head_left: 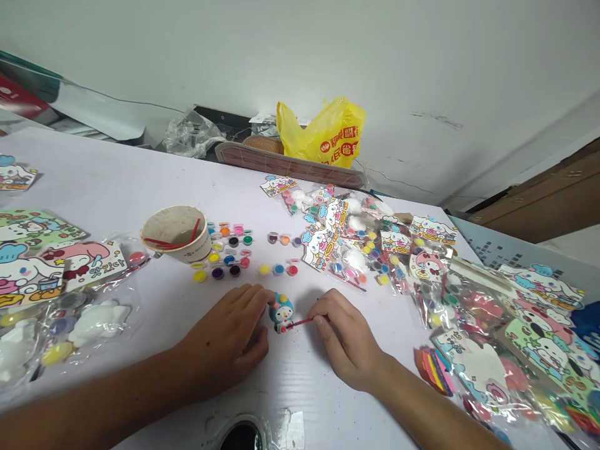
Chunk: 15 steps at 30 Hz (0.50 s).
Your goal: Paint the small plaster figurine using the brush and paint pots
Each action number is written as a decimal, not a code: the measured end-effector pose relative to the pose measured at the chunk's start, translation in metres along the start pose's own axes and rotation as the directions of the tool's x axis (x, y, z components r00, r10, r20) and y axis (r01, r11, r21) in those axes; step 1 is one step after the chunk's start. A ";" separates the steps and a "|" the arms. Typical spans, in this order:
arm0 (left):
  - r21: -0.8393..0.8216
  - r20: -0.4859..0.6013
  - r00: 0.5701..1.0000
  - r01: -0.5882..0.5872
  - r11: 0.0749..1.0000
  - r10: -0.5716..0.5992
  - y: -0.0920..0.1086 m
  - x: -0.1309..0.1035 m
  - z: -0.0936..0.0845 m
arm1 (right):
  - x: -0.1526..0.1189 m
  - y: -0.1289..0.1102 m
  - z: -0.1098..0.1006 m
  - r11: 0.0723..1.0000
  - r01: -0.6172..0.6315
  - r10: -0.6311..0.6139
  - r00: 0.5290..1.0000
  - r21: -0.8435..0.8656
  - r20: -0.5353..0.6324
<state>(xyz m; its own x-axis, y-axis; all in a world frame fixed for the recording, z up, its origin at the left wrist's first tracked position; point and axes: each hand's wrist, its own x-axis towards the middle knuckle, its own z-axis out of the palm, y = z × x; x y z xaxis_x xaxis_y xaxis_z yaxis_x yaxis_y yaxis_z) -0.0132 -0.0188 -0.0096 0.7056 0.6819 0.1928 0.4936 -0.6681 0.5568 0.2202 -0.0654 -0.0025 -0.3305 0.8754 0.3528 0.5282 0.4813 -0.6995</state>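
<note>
A small painted figurine with a blue hood, white face and pinkish-red lower part is on the white table in front of me. My left hand is beside it, fingers curled, the fingertips against the hood's left side; the thumb is bent below. Between the thumb and fingers of my right hand is a thin red paintbrush. Its tip meets the figurine's lower front. Just beyond are several small paint pots with coloured paint, some with lids open. A paper cup with murky liquid holds red brushes.
Bagged white figurine kits with printed cards are heaped at the right. More kits lie at the left. A yellow plastic bag stands behind the table's far edge. A dark round object is at the near edge.
</note>
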 end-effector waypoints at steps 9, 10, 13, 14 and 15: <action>-0.020 0.001 1.000 0.000 1.000 0.000 0.000 0.001 0.000 | 0.000 -0.001 0.001 1.000 -0.007 0.007 1.000 0.004 -0.002; -0.024 0.004 1.000 0.002 1.000 -0.002 0.001 0.001 -0.001 | 0.000 -0.001 0.001 1.000 -0.006 0.006 1.000 0.001 0.003; -0.028 0.003 1.000 0.002 1.000 -0.002 0.002 0.002 -0.002 | 0.000 -0.001 0.000 1.000 -0.010 0.010 1.000 -0.008 0.003; -0.027 0.004 1.000 0.002 1.000 -0.002 0.002 0.002 -0.002 | 0.000 0.000 0.000 1.000 -0.012 0.012 1.000 -0.008 -0.001; -0.025 0.007 1.000 0.002 1.000 -0.002 0.002 0.002 -0.002 | 0.000 0.000 0.000 1.000 -0.012 0.012 1.000 -0.008 -0.003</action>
<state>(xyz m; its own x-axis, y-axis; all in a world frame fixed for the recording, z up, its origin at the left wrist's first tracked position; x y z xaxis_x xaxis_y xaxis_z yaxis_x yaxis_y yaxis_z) -0.0122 -0.0181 -0.0067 0.7081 0.6811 0.1863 0.4820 -0.6590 0.5774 0.2197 -0.0654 -0.0026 -0.3221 0.8812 0.3460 0.5386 0.4711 -0.6985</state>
